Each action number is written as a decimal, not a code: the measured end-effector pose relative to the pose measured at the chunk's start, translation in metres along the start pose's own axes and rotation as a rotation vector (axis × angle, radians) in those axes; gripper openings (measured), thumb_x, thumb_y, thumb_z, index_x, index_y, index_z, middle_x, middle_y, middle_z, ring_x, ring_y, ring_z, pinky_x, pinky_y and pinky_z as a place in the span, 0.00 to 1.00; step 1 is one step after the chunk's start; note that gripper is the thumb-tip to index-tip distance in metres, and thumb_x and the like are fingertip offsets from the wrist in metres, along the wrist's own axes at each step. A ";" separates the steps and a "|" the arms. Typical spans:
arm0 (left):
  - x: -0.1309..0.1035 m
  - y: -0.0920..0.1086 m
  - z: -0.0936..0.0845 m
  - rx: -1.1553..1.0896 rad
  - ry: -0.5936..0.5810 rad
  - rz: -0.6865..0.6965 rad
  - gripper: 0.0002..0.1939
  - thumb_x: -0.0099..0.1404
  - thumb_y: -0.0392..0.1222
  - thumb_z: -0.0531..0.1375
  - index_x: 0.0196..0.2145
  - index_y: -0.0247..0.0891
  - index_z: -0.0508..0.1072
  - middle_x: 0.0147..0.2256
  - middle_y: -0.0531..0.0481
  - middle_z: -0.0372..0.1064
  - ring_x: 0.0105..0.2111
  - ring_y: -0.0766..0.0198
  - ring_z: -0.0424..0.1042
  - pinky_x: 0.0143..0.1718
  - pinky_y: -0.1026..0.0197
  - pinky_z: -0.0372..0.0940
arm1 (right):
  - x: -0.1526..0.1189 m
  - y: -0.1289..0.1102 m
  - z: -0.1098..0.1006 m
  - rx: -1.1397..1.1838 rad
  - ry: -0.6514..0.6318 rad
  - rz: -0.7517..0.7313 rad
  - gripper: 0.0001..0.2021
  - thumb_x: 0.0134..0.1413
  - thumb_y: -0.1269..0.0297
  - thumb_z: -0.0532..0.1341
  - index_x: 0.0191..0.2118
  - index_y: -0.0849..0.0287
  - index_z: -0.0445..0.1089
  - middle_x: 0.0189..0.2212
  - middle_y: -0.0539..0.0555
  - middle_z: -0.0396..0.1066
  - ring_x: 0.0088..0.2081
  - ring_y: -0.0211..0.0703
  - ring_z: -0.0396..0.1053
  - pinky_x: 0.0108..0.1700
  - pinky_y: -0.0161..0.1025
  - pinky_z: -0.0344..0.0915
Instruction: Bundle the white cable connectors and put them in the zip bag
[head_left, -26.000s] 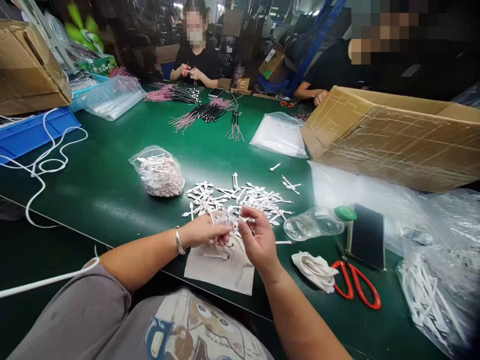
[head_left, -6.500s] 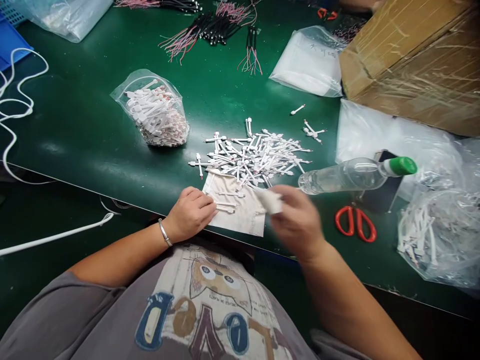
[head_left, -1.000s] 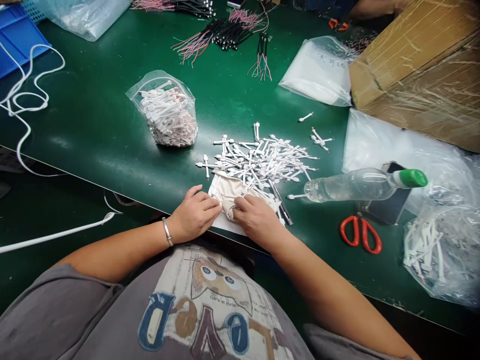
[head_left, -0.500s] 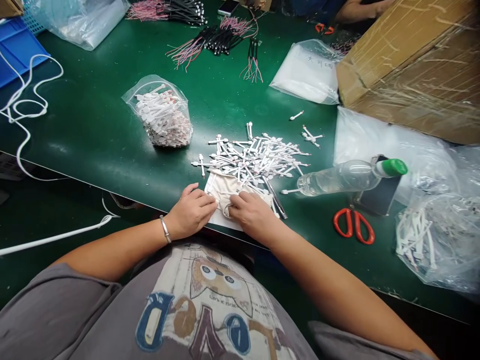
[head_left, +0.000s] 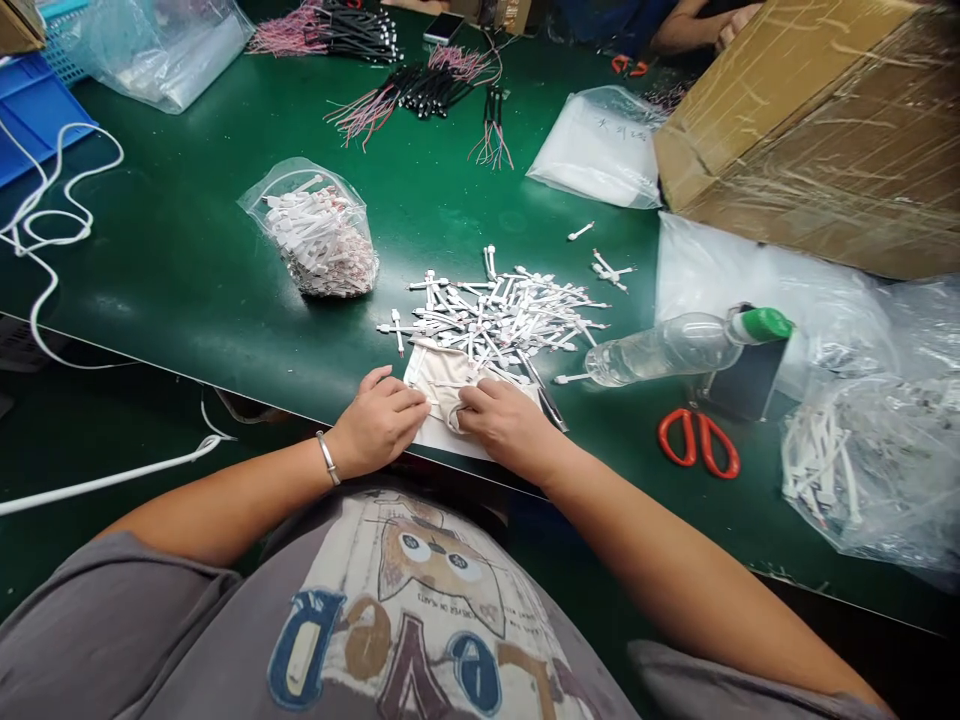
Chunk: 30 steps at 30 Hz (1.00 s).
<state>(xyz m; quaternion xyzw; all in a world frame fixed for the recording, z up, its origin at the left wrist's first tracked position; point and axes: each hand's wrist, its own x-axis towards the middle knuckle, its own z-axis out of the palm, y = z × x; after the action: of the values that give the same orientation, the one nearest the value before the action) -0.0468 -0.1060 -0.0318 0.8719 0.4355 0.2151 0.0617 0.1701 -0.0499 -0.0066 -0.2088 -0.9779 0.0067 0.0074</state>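
Just within the pinching right grip [head_left: 508, 424], bunched beige cloth [head_left: 448, 408]; beside it, the left grip [head_left: 379, 424], hold unclear

Single head-worn view: we look forward and steeply down from above the shirt [head_left: 390, 600], with the left hand [head_left: 381, 422] and right hand [head_left: 508, 425] close by near mid-frame and the table [head_left: 187, 270] receding beyond them.

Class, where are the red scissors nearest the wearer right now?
In the head view, the scissors lie on the right, just below the bottle and left of the bag of white strips.
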 end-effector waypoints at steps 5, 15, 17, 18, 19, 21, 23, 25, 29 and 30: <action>-0.001 -0.001 0.001 0.003 0.012 -0.001 0.12 0.64 0.37 0.52 0.42 0.40 0.71 0.42 0.51 0.71 0.40 0.63 0.64 0.56 0.48 0.45 | -0.011 0.007 0.001 -0.007 -0.010 0.004 0.07 0.46 0.79 0.56 0.26 0.60 0.66 0.29 0.55 0.62 0.29 0.41 0.49 0.31 0.40 0.43; -0.001 0.000 0.001 -0.006 0.014 -0.006 0.12 0.63 0.37 0.52 0.42 0.41 0.71 0.41 0.51 0.71 0.40 0.63 0.64 0.56 0.48 0.46 | -0.001 -0.001 0.007 0.033 0.035 0.035 0.07 0.49 0.77 0.56 0.28 0.60 0.68 0.31 0.55 0.63 0.30 0.41 0.50 0.32 0.40 0.44; -0.001 0.000 0.001 -0.002 0.019 -0.008 0.12 0.63 0.37 0.52 0.43 0.41 0.71 0.41 0.50 0.71 0.40 0.63 0.64 0.56 0.47 0.46 | -0.004 0.000 0.006 0.022 0.028 0.047 0.06 0.49 0.77 0.56 0.27 0.60 0.67 0.30 0.55 0.63 0.30 0.41 0.50 0.32 0.40 0.45; -0.001 0.000 0.001 0.001 0.022 -0.009 0.12 0.63 0.37 0.52 0.43 0.41 0.71 0.41 0.50 0.71 0.40 0.63 0.64 0.56 0.47 0.46 | -0.007 0.000 0.004 0.018 0.022 0.053 0.06 0.49 0.77 0.56 0.27 0.61 0.67 0.30 0.55 0.63 0.30 0.41 0.50 0.32 0.40 0.45; -0.001 0.000 0.001 0.004 0.026 -0.009 0.12 0.63 0.37 0.52 0.43 0.41 0.71 0.41 0.50 0.71 0.40 0.63 0.64 0.56 0.47 0.46 | -0.009 0.000 0.003 0.015 0.018 0.058 0.06 0.48 0.77 0.56 0.27 0.61 0.67 0.30 0.55 0.63 0.30 0.41 0.50 0.32 0.39 0.45; -0.001 0.000 0.002 0.008 0.033 -0.006 0.12 0.63 0.37 0.52 0.42 0.41 0.71 0.41 0.50 0.71 0.40 0.63 0.64 0.56 0.47 0.46 | -0.011 -0.001 0.003 0.012 0.024 0.070 0.06 0.48 0.78 0.56 0.27 0.61 0.67 0.30 0.55 0.62 0.30 0.41 0.50 0.32 0.39 0.45; -0.001 0.001 0.002 0.014 0.041 -0.006 0.12 0.63 0.37 0.52 0.42 0.41 0.71 0.41 0.51 0.71 0.40 0.64 0.64 0.56 0.48 0.46 | -0.008 -0.004 0.006 0.009 0.057 0.079 0.06 0.49 0.77 0.56 0.27 0.60 0.68 0.30 0.55 0.62 0.30 0.41 0.51 0.32 0.39 0.45; -0.002 0.002 0.002 0.024 0.043 -0.010 0.11 0.63 0.38 0.52 0.42 0.41 0.71 0.41 0.51 0.72 0.40 0.64 0.65 0.56 0.48 0.47 | -0.002 -0.008 0.011 0.007 0.099 0.088 0.07 0.50 0.75 0.56 0.29 0.59 0.69 0.29 0.55 0.62 0.30 0.41 0.51 0.32 0.39 0.45; -0.003 0.002 0.002 0.034 0.052 -0.015 0.12 0.63 0.38 0.53 0.42 0.42 0.72 0.41 0.50 0.72 0.40 0.64 0.66 0.55 0.48 0.48 | -0.003 -0.008 0.016 0.027 0.184 0.150 0.08 0.50 0.75 0.55 0.27 0.59 0.69 0.28 0.54 0.62 0.31 0.41 0.53 0.33 0.38 0.48; -0.004 0.002 0.002 0.032 0.062 -0.015 0.12 0.63 0.38 0.53 0.42 0.42 0.72 0.41 0.49 0.72 0.40 0.64 0.66 0.55 0.48 0.50 | -0.009 -0.007 0.016 0.039 0.221 0.196 0.09 0.50 0.76 0.54 0.27 0.59 0.69 0.29 0.55 0.62 0.31 0.41 0.54 0.33 0.38 0.49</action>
<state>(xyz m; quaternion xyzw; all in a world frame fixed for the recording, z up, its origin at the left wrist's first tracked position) -0.0468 -0.1100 -0.0349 0.8625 0.4470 0.2345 0.0357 0.1748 -0.0599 -0.0225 -0.3026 -0.9457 0.0035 0.1186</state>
